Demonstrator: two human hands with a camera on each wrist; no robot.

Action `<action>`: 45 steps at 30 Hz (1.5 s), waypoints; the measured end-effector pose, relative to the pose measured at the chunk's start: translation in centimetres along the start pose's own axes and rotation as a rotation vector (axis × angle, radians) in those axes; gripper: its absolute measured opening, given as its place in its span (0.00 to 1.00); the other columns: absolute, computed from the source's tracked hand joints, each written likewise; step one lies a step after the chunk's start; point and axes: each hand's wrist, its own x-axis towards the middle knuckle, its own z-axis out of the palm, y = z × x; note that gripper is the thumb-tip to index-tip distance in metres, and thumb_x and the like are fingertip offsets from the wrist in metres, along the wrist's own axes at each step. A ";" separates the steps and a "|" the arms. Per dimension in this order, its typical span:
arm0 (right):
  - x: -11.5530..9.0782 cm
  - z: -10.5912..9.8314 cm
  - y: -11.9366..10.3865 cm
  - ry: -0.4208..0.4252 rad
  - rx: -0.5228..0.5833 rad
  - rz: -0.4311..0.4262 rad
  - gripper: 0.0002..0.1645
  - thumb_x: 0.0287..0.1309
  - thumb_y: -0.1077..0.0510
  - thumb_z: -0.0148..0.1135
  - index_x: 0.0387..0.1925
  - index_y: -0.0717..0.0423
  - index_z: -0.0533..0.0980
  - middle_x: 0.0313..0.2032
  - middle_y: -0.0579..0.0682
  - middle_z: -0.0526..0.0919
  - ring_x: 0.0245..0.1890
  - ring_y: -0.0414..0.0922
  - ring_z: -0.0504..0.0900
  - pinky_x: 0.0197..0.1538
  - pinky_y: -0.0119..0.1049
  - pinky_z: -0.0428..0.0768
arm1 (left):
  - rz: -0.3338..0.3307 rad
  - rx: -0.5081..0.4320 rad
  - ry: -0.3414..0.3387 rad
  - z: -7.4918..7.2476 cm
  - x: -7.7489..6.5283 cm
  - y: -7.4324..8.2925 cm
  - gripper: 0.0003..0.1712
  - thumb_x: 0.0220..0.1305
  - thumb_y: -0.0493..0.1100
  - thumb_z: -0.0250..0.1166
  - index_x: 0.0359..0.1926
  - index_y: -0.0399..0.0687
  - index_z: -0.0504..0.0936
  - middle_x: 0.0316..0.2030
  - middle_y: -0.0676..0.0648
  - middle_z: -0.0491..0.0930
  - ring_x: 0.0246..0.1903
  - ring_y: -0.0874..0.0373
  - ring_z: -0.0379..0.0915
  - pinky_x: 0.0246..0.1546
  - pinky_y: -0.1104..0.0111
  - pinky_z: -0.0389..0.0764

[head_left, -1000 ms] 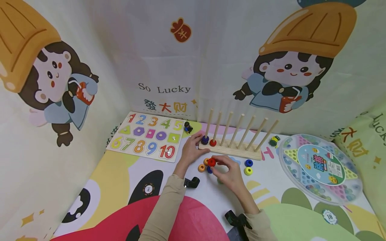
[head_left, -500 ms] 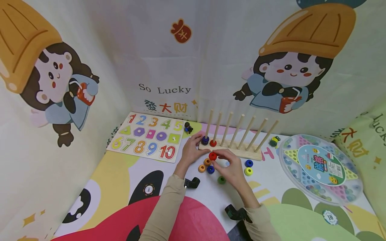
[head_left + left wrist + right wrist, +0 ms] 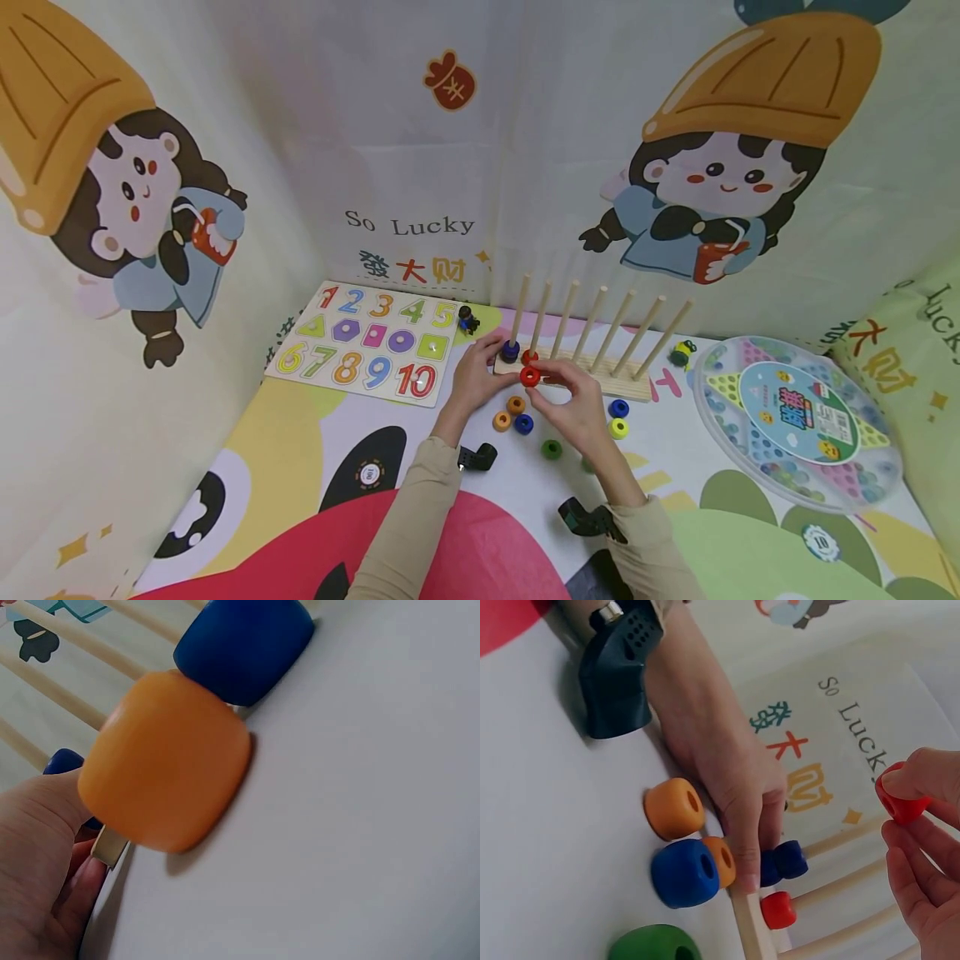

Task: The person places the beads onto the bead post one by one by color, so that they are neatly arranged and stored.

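My left hand (image 3: 474, 375) grips the left end of a wooden peg rack (image 3: 615, 385), thumb in front and fingers behind. Dark blue beads (image 3: 790, 859) sit on its leftmost peg, and a red bead (image 3: 778, 910) is at the foot of the second. Between thumb and fingertips, my right hand (image 3: 573, 408) pinches another red bead (image 3: 907, 812), held just in front of the rack near the second peg and below the peg tops. Loose orange (image 3: 165, 765) and blue (image 3: 244, 649) beads lie on the table close to the left hand.
A green bead (image 3: 552, 450) lies below the right hand, with blue (image 3: 618, 408) and yellow (image 3: 618, 428) beads to its right. A number puzzle board (image 3: 360, 342) is at left, a round marble game board (image 3: 798, 412) at right. Small figures (image 3: 468, 320) stand near the rack.
My right hand has carried the red bead away from the loose beads, forward to the rack. The left hand keeps its place on the rack's end.
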 end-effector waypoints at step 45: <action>5.1 -1.6 -2.6 0.122 -0.005 0.013 0.19 0.50 0.77 0.68 0.47 0.76 0.78 0.53 0.68 0.79 0.53 0.60 0.79 0.54 0.56 0.78 | -0.009 -0.010 -0.007 0.1 -0.1 0.0 0.44 0.52 0.54 0.77 0.65 0.39 0.73 0.68 0.45 0.68 0.62 0.48 0.67 0.60 0.56 0.72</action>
